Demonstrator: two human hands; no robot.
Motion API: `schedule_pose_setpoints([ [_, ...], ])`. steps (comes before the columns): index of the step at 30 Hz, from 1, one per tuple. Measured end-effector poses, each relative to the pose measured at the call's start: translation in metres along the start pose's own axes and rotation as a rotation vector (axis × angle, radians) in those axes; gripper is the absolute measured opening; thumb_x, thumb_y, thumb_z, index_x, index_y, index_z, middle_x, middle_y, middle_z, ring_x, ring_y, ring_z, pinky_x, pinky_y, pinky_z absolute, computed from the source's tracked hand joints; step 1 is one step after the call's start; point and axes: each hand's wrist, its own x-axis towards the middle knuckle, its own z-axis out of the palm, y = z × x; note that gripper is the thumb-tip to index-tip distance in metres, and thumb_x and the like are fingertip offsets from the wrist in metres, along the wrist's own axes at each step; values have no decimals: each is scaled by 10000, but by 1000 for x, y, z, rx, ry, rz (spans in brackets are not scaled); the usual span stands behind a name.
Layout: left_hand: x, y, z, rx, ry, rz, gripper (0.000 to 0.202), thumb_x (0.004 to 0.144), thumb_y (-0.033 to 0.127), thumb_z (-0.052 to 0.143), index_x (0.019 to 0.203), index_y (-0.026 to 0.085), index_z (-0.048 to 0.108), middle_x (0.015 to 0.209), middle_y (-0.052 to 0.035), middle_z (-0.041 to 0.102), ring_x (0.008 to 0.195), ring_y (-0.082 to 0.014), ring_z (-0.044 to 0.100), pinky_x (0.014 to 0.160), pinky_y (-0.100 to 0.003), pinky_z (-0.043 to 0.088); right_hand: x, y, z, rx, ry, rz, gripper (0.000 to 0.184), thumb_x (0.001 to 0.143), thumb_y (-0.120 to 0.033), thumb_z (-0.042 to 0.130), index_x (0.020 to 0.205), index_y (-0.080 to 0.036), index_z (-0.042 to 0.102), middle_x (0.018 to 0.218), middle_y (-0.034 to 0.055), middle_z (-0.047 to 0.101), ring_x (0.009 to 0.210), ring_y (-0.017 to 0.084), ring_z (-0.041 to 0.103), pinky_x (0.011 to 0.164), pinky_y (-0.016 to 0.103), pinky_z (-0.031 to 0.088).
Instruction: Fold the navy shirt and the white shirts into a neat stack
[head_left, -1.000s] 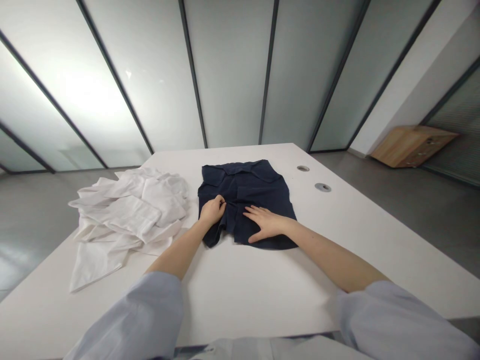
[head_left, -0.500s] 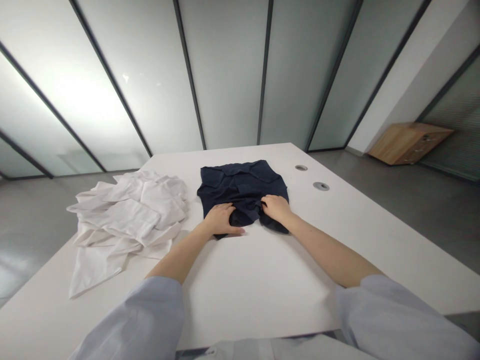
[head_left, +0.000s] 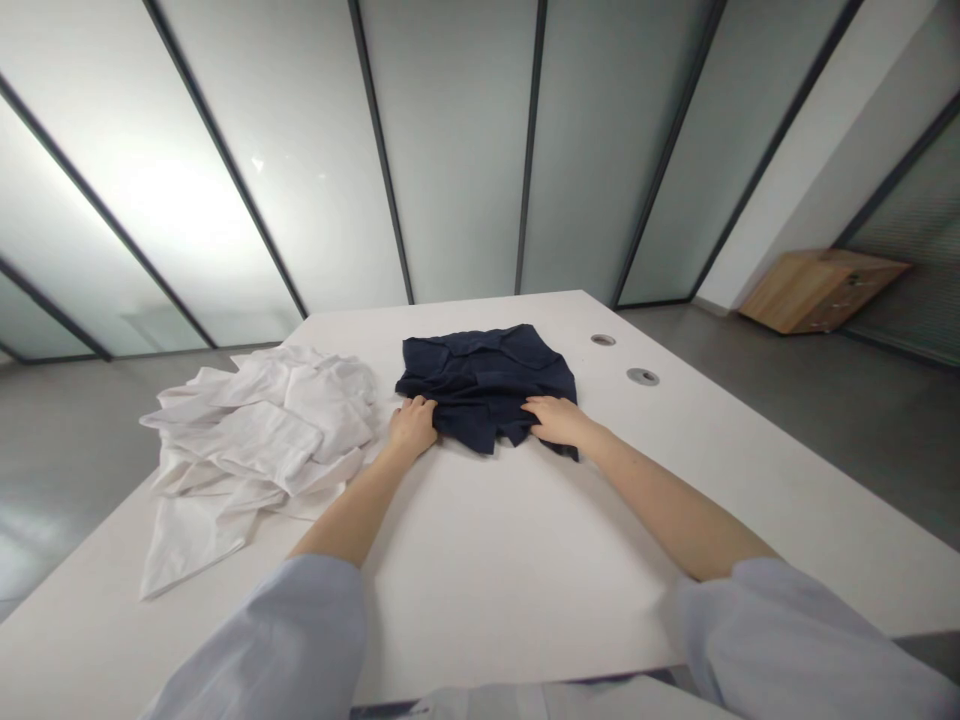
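A dark navy garment [head_left: 487, 375] lies partly folded on the white table in front of me. Creases cross its middle, and its near edge is uneven with pointed flaps. I cannot make out which kind of garment it is. At its near left corner, my left hand [head_left: 412, 426] is closed with the fingers curled over the cloth. My right hand [head_left: 561, 420] grips the near right part, its fingertips pressed together on the fabric. Both thumbs are partly hidden.
A loose heap of white cloth garments [head_left: 262, 435] lies on the left of the white table [head_left: 480, 580]. Two round cable grommets [head_left: 643, 377] are set into the tabletop on the right. A wooden cabinet [head_left: 806, 290] stands on the floor beyond, and frosted glass panels line the back.
My left hand has moved left and slightly up to the garment's near left corner. The near flaps now lie flatter, with the opening between them smaller. My right hand has barely shifted.
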Motion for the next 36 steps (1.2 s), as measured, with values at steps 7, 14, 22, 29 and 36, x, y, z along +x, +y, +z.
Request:
schedule_pose_setpoints([
  [7,11,-25,-1,-224,164,-82,443,684,45,473,1033,223,681,1089,-67,699,1057,-253,614,925,-371,483,2,32,-4,78,281,272,401,713,-49,509,1022,-216,704,1118,97,696,1008,276,639,858,376,481],
  [14,18,-30,-53,-522,244,-57,420,677,124,450,1021,183,685,933,-34,729,891,-223,654,841,-324,505,-2,58,-38,488,663,187,441,682,-86,441,1046,-187,668,984,61,721,941,238,641,841,356,484],
  [22,5,-33,-128,-504,-438,302,259,672,245,505,815,199,716,785,8,700,717,-165,620,657,-231,496,-48,61,-111,514,54,18,121,733,-287,584,789,-216,666,763,29,683,676,179,594,629,275,453],
  [29,18,-49,-157,-651,-529,313,319,694,401,607,892,177,715,812,-20,685,721,-158,617,636,-230,496,-63,59,-151,749,-90,-29,385,704,-562,667,853,-208,652,873,39,679,801,219,607,707,307,463],
  [36,108,-67,-119,-270,-241,-7,294,700,336,579,905,169,707,852,-47,715,814,-204,648,669,-251,499,50,93,-140,419,33,113,302,736,-460,652,884,-199,681,882,59,708,844,235,626,746,312,471],
])
